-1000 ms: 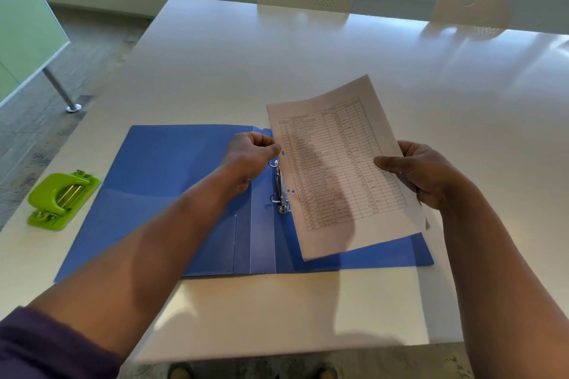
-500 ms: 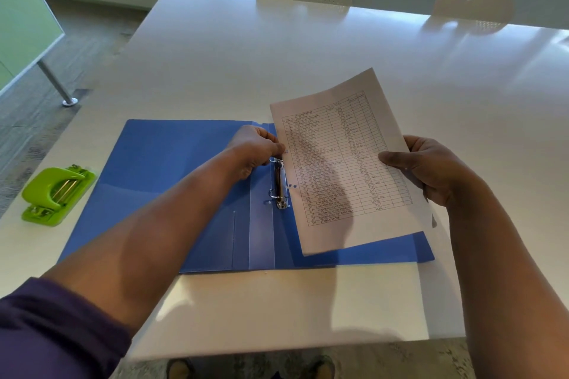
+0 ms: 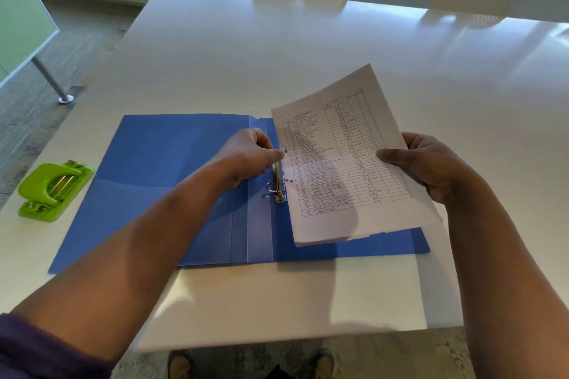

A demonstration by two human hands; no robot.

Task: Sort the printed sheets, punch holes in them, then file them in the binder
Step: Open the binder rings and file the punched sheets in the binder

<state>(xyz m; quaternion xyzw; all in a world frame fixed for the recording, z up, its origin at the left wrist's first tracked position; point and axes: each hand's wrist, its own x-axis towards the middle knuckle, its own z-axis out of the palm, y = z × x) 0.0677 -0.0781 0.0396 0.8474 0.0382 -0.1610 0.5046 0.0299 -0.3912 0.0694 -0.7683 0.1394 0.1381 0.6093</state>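
Sheets (image 3: 348, 160), already punched, now sit lower than a second ago, their holed edge almost at the rings (image 3: 278, 184) of the open binder (image 3: 160, 169). The left hand (image 3: 249, 157) pinches that edge; the right hand (image 3: 428, 163) grasps the 3 o'clock edge. Threading comes next, I think (the punch (image 3: 50, 191) lies aside at 9 o'clock).

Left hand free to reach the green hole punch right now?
Probably not at once: the left hand is pinching the printed sheets at the binder rings. The table between it and the hole punch is bare, so the path looks free once it lets go.
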